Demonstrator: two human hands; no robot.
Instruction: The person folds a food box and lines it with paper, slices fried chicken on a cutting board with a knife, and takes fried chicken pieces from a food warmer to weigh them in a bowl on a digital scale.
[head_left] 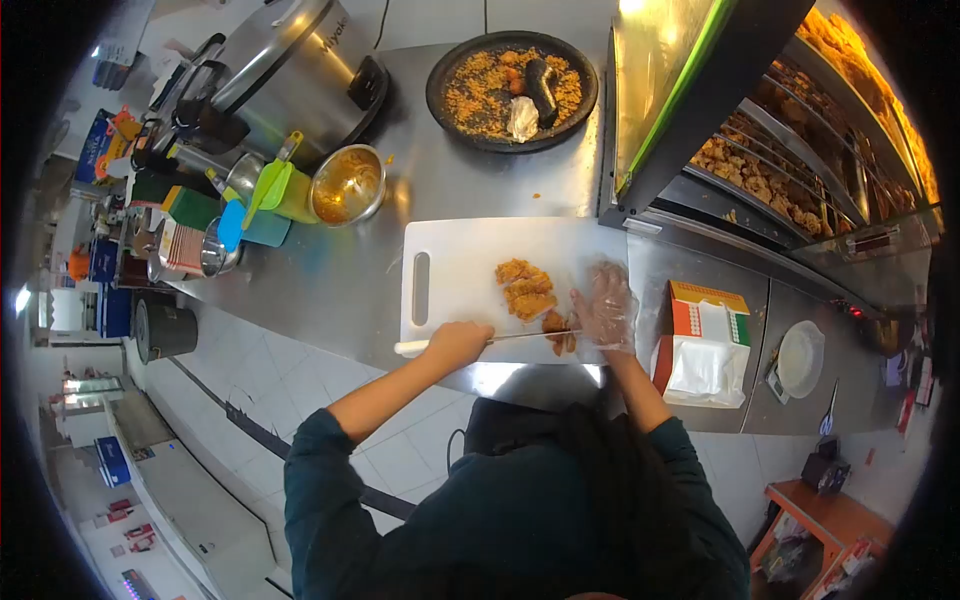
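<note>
On the white cutting board (465, 240) lies fried, breaded meat (526, 288) cut into strips. Smaller brown pieces (560, 335) are close to the board's front edge. My left hand (460, 345) is closed round a knife (530, 336), whose white handle end sticks out to the left and whose blade reaches over the small pieces. My right hand (605, 305), in a clear plastic glove, rests on the board's right part with its fingers apart, just right of the meat.
Behind the board stands a black stone mortar (440, 95) with crumbs and a pestle. A metal bowl (347, 186), green containers and a large steel cooker (290, 80) stand left. A glass food case (690, 110) is at right, near packets (705, 350) and a white bowl (800, 358).
</note>
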